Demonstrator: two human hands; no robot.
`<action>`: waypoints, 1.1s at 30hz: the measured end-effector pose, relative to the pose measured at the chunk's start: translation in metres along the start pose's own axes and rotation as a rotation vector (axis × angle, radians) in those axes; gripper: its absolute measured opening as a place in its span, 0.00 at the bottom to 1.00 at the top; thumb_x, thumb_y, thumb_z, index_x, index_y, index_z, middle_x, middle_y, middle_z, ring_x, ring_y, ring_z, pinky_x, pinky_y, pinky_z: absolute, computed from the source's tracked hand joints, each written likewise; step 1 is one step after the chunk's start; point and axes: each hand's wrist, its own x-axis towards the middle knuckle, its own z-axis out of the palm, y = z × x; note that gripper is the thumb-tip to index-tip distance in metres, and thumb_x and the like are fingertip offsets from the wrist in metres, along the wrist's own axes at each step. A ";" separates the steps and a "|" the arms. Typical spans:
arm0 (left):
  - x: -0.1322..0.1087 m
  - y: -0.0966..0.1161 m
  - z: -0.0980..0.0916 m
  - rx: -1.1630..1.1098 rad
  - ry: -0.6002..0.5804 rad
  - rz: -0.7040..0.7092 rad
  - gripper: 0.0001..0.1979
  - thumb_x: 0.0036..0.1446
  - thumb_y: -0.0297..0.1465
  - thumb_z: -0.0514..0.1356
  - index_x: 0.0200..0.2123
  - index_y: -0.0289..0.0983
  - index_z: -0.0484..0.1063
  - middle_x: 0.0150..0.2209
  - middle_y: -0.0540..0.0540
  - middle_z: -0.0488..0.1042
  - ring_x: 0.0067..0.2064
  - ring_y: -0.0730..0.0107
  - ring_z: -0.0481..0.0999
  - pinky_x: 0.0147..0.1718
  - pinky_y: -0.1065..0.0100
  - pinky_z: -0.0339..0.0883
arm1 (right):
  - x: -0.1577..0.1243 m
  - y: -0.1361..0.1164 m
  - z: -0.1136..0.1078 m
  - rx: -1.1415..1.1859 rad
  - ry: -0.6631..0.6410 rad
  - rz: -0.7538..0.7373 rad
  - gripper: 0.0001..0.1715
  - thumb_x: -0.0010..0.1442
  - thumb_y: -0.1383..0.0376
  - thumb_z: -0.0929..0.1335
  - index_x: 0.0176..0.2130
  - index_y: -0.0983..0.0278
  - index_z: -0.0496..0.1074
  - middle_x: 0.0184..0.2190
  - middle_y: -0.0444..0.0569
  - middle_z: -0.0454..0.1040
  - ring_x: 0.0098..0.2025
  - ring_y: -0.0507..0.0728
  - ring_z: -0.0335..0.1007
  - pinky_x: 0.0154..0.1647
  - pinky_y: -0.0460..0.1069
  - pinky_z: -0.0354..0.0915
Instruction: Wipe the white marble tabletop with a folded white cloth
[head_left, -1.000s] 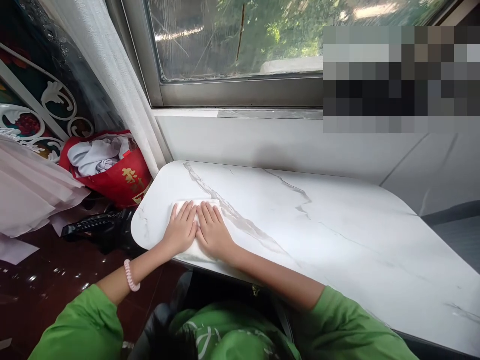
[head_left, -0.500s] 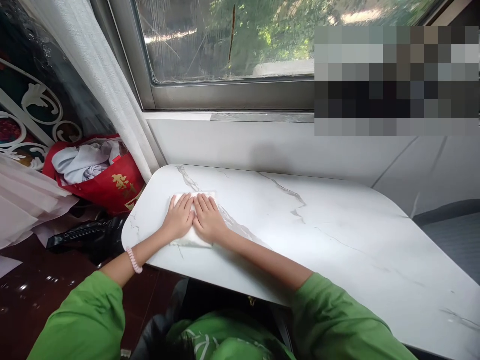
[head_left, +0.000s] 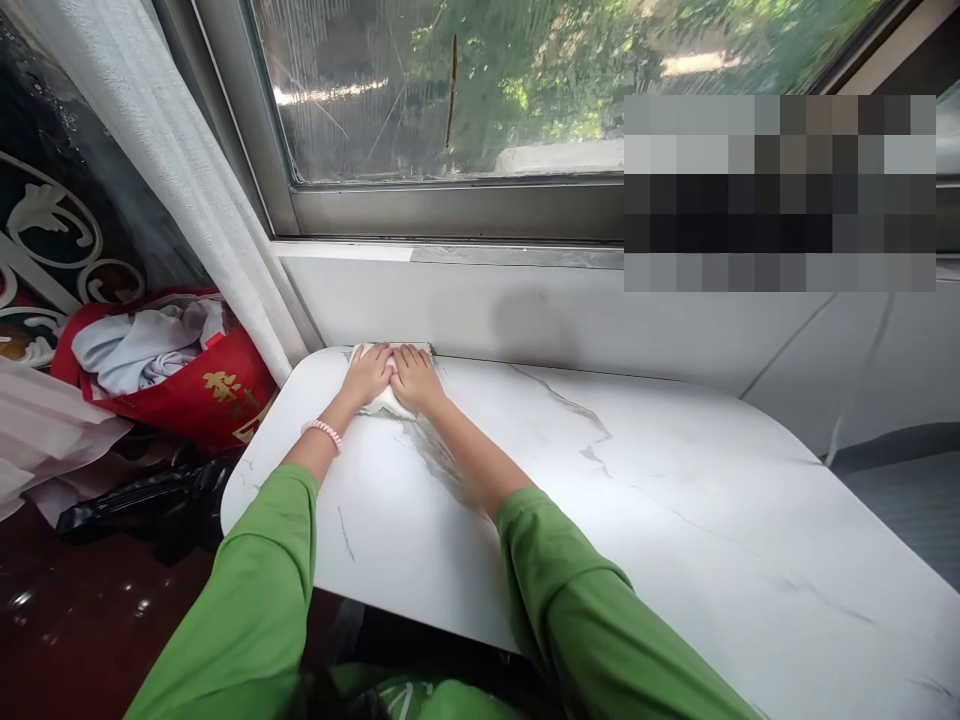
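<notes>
Both of my hands lie flat on a folded white cloth point(head_left: 387, 404), pressing it against the white, grey-veined tabletop point(head_left: 660, 470). The cloth sits at the table's far left edge, close to the wall. My left hand point(head_left: 367, 375) covers its left part, fingers stretched forward; a pink coil band point(head_left: 322, 432) circles that wrist. Beside it, my right hand point(head_left: 417, 380) rests on the right part with straight fingers. The thumbs meet or nearly meet in the middle. Much of the cloth is hidden under the palms.
Behind the table rises a white wall point(head_left: 450, 300) below a metal-framed window point(head_left: 450, 212). To the left stand a white curtain point(head_left: 187, 170), a red bag point(head_left: 202, 395) stuffed with pale fabric and a black plastic bag point(head_left: 165, 505). A grey chair back point(head_left: 907, 490) borders the right side.
My hands have pushed the cloth away from me, from the middle of the table's left part to its far edge by the wall. Both arms are stretched further forward.
</notes>
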 end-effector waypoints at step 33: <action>-0.191 0.177 -0.029 -0.034 -0.060 0.167 0.25 0.65 0.30 0.40 0.63 0.30 0.53 0.65 0.39 0.52 0.67 0.60 0.46 0.64 0.48 0.37 | -0.262 -0.033 -0.090 -0.100 -0.062 0.026 0.32 0.65 0.64 0.51 0.64 0.75 0.52 0.65 0.59 0.49 0.68 0.61 0.38 0.67 0.61 0.42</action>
